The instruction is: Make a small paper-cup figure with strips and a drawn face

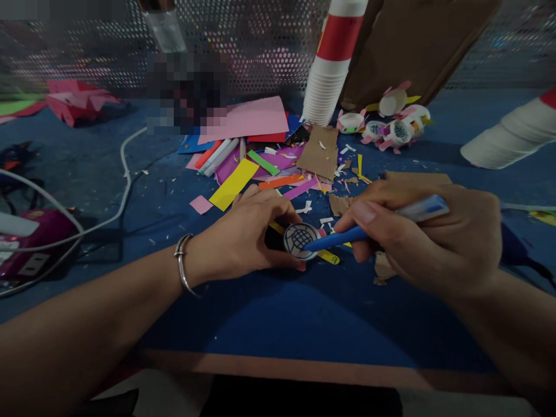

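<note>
Between the thumb and fingers of my left hand [254, 234] is a small paper cup [299, 238], its round face turned up toward me. Dark curved grid lines are drawn on that face. Yellow and pink paper bits stick out around the cup, among them a yellow strip [329, 256] with a rounded end. My right hand [425, 237] grips a blue marker [343, 236], slanted down to the left. The marker's tip meets the lower right of the drawn face, though I cannot tell whether it presses on it.
Paper scraps, a yellow strip [234, 184], markers [217, 156] and cardboard [319, 153] lie beyond my hands. Farther back stand a stack of white cups [325, 87] and several decorated cups [397, 130]. More stacked cups [512, 136] lean at right; a white cable [125, 174] and purple power strip [39, 243] are left.
</note>
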Motion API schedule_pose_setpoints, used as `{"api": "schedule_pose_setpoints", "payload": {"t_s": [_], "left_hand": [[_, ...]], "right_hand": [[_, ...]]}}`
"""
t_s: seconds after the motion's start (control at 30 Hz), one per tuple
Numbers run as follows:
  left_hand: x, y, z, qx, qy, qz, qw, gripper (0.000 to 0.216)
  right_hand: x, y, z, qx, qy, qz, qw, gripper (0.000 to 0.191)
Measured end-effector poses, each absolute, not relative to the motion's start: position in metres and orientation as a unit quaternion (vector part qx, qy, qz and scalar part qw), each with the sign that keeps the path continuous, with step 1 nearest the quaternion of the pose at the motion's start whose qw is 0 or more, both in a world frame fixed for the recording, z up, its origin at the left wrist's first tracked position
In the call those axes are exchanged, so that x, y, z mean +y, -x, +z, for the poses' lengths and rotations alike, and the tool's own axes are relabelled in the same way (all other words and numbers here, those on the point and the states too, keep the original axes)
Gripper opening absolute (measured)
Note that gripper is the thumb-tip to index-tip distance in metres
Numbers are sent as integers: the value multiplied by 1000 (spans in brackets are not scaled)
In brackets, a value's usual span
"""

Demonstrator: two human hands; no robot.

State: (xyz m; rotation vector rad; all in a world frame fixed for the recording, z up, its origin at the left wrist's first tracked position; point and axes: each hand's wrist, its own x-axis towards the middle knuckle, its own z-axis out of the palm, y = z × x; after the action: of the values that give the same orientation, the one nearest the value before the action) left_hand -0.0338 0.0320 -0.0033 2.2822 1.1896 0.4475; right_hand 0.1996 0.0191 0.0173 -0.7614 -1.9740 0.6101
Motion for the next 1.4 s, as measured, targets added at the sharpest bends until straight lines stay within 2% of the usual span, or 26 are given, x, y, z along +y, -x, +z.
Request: {"api": "schedule_pose_setpoints", "payload": {"t_s": [0.13,0.27,0.47,0.9,1.0,1.17,1.4], "left_hand": [[32,33,-3,438,-844,167,261,56],[32,33,-5,435,-846,168,260,58],[32,35,-6,447,-835,169,273,57],[30,37,-5,449,-830,168,285,54],[30,37,-5,451,-828,167,289,54],[30,37,-3,452,-827,163,290,55],[30,36,-3,457,-824,164,293,54]], "right_hand": [[19,-198,20,-801,312,266,437,47],[20,-201,17,-782,320,300,443,40],[24,-206,10,-764,341,259,483,38],[21,-204,13,-778,358,232,461,35],[23,-202,12,-766,358,229,482,35],[28,-198,10,-727,334,191,570,34],[24,-198,15,-737,356,197,540,42]]}}
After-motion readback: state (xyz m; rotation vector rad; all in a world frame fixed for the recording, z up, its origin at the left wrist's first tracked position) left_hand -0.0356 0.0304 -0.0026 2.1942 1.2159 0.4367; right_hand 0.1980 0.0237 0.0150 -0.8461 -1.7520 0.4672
